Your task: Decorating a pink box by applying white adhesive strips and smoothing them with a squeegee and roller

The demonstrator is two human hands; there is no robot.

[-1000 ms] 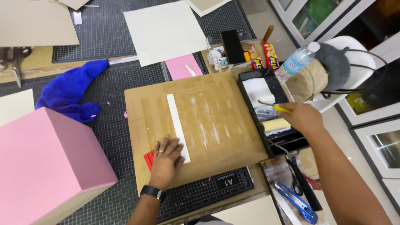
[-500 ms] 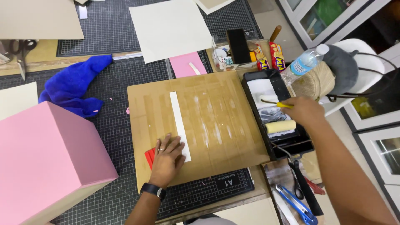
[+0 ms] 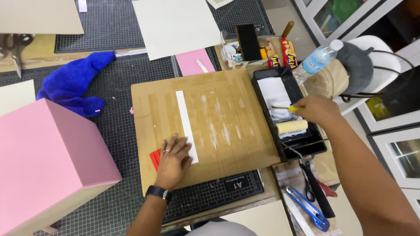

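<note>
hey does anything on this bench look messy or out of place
Only a little: white smears streak the brown board right of the white strip, and a blue cloth lies crumpled on the mat. Nothing looks spilled or broken.

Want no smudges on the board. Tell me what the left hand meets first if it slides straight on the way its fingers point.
The left hand already overlaps the white strip's lower end; farther on looks like bare brown board.
</note>
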